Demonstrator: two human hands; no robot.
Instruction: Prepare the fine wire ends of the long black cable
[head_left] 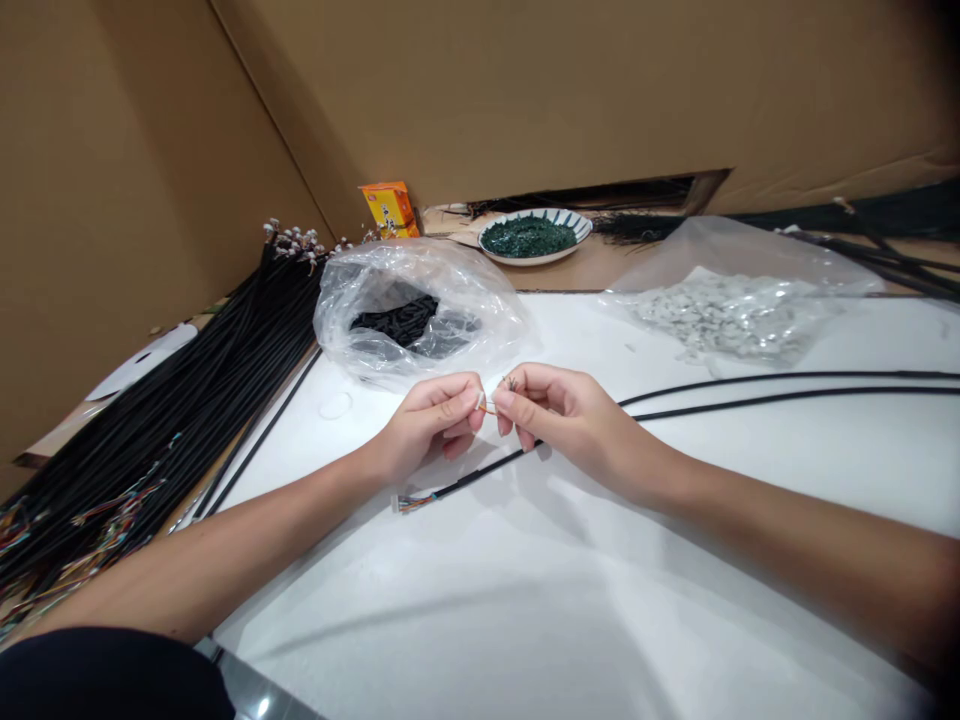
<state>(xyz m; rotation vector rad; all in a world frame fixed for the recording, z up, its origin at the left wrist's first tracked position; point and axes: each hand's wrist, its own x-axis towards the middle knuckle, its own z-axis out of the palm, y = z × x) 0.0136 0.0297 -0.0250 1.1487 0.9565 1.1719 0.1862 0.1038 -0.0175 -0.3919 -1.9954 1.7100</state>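
Note:
Between thumb and fingers, my left hand (446, 412) pinches a small white connector (480, 400) above the white table. Close beside it, my right hand (559, 410) is closed on thin wires (490, 408), and an orange one runs across the small gap to the connector. Loose wire ends show at the right fingertips. Beneath the hands a black cable (491, 467) lies on the table; its left end has coloured wires and a white plug (397, 505). Which wires belong to which cable is partly hidden by the right hand.
Bundled black cables (217, 400) fill the left side. A clear bag with black pieces (401, 320) and another with white pieces (727, 310) stand behind the hands. Farther back are a plate of dark green bits (581, 228) and an orange box (390, 210) by the cardboard wall (525, 90).

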